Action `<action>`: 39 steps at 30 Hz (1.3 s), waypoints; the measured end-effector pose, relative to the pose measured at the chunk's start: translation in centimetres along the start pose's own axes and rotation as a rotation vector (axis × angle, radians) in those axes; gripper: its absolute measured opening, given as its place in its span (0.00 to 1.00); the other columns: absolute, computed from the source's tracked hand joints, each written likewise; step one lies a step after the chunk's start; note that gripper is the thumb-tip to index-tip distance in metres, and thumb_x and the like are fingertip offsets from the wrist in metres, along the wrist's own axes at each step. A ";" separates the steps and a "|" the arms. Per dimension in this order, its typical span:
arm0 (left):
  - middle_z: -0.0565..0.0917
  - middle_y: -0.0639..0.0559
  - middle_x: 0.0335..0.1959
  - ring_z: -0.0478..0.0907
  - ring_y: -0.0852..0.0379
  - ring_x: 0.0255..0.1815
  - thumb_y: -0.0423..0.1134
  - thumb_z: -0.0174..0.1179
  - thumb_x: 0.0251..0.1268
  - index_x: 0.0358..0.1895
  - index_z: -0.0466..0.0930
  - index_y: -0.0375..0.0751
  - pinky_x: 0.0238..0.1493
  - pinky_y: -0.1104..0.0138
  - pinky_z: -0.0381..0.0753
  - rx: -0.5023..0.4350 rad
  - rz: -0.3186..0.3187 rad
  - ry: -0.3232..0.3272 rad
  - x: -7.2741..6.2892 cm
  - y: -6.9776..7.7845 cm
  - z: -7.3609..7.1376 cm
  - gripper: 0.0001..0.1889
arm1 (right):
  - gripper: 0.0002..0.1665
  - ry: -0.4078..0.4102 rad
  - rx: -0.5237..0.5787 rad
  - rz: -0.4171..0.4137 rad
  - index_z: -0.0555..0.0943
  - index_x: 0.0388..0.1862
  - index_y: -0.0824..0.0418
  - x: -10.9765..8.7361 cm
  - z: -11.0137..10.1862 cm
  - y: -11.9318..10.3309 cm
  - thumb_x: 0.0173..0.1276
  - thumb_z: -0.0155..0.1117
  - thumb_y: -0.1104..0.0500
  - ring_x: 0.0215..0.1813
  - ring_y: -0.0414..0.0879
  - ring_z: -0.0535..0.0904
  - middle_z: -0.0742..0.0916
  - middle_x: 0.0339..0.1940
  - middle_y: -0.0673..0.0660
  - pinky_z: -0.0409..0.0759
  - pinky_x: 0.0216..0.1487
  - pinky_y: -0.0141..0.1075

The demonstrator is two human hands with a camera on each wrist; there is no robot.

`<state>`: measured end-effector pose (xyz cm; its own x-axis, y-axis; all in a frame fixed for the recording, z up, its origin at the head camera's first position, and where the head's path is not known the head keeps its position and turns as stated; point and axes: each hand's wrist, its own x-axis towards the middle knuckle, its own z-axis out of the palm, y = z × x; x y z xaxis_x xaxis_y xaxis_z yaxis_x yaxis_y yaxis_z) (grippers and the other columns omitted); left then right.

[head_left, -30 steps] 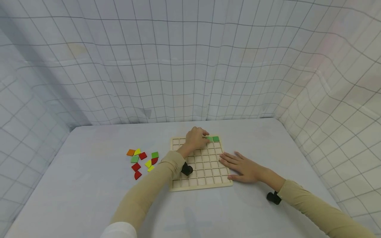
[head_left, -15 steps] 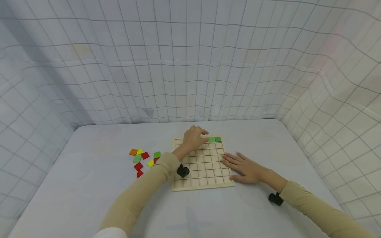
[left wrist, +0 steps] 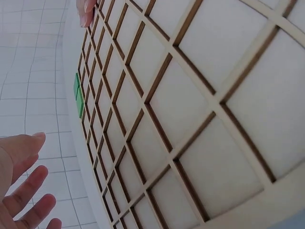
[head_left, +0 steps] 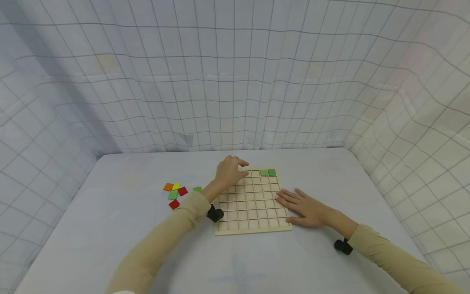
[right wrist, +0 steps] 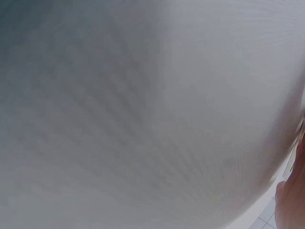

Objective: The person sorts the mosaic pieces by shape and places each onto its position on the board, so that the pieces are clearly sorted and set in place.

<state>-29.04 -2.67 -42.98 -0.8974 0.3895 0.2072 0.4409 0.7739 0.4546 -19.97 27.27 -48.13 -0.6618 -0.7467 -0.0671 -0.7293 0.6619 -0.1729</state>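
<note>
A pale wooden grid board (head_left: 262, 206) lies flat on the table. Two green tiles, a lighter one (head_left: 264, 172) and a darker one (head_left: 271, 172), sit side by side in its far row near the right corner. My left hand (head_left: 228, 171) hovers over the board's far left part. In the left wrist view its fingers are loosely spread with nothing between them. My right hand (head_left: 302, 208) lies flat, fingers extended, its fingertips resting on the board's right edge. Only part of that hand (right wrist: 290, 205) shows in the right wrist view.
Left of the board lie loose tiles: orange (head_left: 168, 186), yellow (head_left: 176, 186), red (head_left: 182, 191), light green (head_left: 173, 195), another red (head_left: 174, 204) and a green one (head_left: 197, 189). My left sleeve (head_left: 183, 220) hides part of that area. A grid-patterned curtain (head_left: 235, 102) surrounds the table.
My left hand has drawn left along the far edge, away from the two green tiles. Its sleeve now covers more of the loose tiles. My right hand keeps its place on the board's edge.
</note>
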 end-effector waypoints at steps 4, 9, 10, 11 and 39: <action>0.86 0.51 0.44 0.77 0.50 0.44 0.44 0.68 0.57 0.49 0.86 0.46 0.33 0.62 0.78 0.012 0.001 0.025 -0.7 -0.9 -0.5 0.16 | 0.41 0.030 0.011 -0.015 0.51 0.78 0.54 -0.1 0.1 0.0 0.74 0.47 0.39 0.80 0.53 0.48 0.56 0.80 0.56 0.46 0.72 0.62; 0.86 0.51 0.44 0.77 0.49 0.45 0.43 0.68 0.58 0.49 0.86 0.47 0.35 0.60 0.78 0.019 -0.025 0.030 -1.4 -2.3 -1.2 0.16 | 0.42 0.005 0.007 -0.004 0.49 0.79 0.54 -0.1 -0.1 -0.1 0.74 0.46 0.39 0.80 0.52 0.47 0.54 0.80 0.54 0.44 0.73 0.60; 0.86 0.51 0.45 0.77 0.49 0.46 0.43 0.68 0.58 0.50 0.86 0.47 0.35 0.59 0.78 0.014 -0.036 0.027 -1.6 -2.6 -1.5 0.16 | 0.42 -0.003 0.003 -0.001 0.49 0.79 0.54 0.0 -0.1 -0.1 0.74 0.46 0.39 0.80 0.52 0.46 0.53 0.80 0.54 0.44 0.74 0.60; 0.86 0.50 0.45 0.77 0.49 0.46 0.43 0.68 0.58 0.50 0.86 0.47 0.35 0.59 0.78 0.012 -0.043 0.028 -1.7 -2.9 -1.6 0.16 | 0.42 -0.012 0.000 0.002 0.48 0.79 0.53 0.0 -0.3 -0.1 0.74 0.46 0.38 0.80 0.51 0.46 0.53 0.80 0.53 0.44 0.74 0.60; 0.86 0.45 0.44 0.76 0.47 0.43 0.41 0.66 0.59 0.49 0.85 0.43 0.36 0.58 0.79 0.044 -0.153 0.124 -7.4 -10.9 -6.8 0.15 | 0.42 -0.018 -0.031 0.015 0.48 0.79 0.50 0.0 -0.2 -0.4 0.73 0.45 0.36 0.80 0.50 0.47 0.53 0.80 0.51 0.46 0.74 0.60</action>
<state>-27.29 -17.39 -43.60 -0.9478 0.2037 0.2452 0.2975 0.8416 0.4508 -19.73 27.08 -47.86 -0.6696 -0.7376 -0.0869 -0.7246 0.6745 -0.1414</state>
